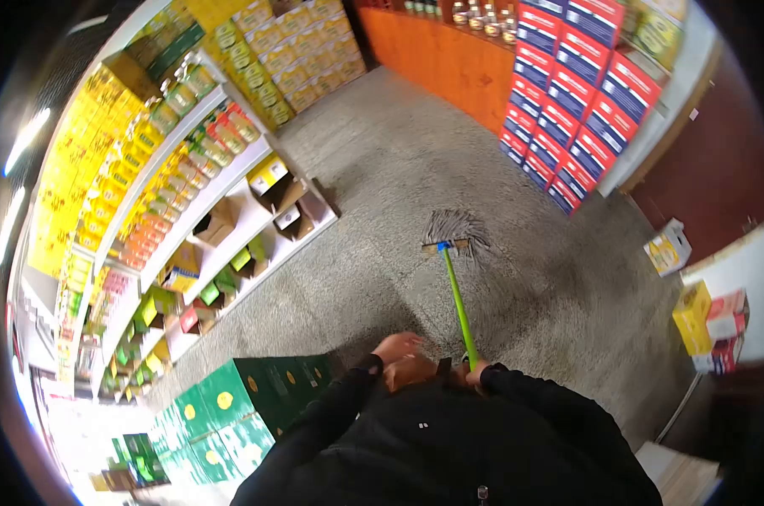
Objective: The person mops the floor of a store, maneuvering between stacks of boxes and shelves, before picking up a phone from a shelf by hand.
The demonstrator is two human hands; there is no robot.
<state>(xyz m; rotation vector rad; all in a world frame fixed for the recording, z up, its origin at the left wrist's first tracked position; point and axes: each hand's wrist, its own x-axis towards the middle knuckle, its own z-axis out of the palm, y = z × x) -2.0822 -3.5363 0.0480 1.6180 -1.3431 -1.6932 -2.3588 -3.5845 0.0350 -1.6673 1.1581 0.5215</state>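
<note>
A mop with a grey string head (453, 228) lies on the floor ahead of me, its strands spread out. Its bright green handle (459, 304) runs back toward my body, joined to the head by a blue fitting. My right hand (477, 372) is closed around the handle's near end, close to my waist. My left hand (399, 346) is off the handle, in front of my belly, fingers stretched toward the right. Just below it is a brown item (410, 372) at my waist, whose kind I cannot make out.
White shelves (205, 194) with bottles and cartons line the left. Green boxes (221, 401) are stacked near my left arm. Red, white and blue cartons (559, 110) stand by an orange counter (437, 63). A small white box (667, 248) and yellow box (694, 319) sit at right.
</note>
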